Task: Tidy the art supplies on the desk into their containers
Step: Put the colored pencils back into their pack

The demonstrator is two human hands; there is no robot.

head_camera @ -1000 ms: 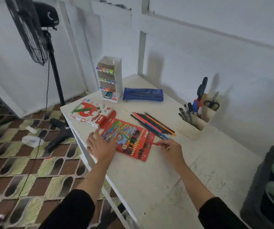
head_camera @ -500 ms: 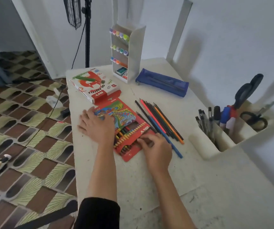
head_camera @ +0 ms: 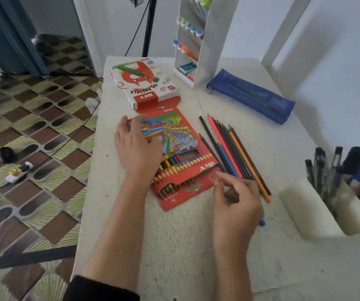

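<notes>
A red colour pencil box (head_camera: 181,148) lies open on the white desk (head_camera: 196,246), with several pencils in its lower window. My left hand (head_camera: 137,148) rests flat on the box's left part, fingers spread. Several loose colour pencils (head_camera: 229,146) lie side by side just right of the box. My right hand (head_camera: 237,203) hovers over their near ends with curled fingers, fingertips at the pencils. A blue pencil's end (head_camera: 262,223) pokes out under that hand. Whether the fingers pinch a pencil is hidden.
An oil pastels box (head_camera: 144,83) lies behind the pencil box. A white marker rack (head_camera: 209,40) and a blue pencil pouch (head_camera: 250,96) stand at the back. A white organiser with pens (head_camera: 326,205) sits at the right. The desk's left edge drops to a tiled floor.
My right hand left the pencil box's lower edge and moved right onto the loose pencils' near ends. My left hand stayed on the box. The camera moved closer and lower.
</notes>
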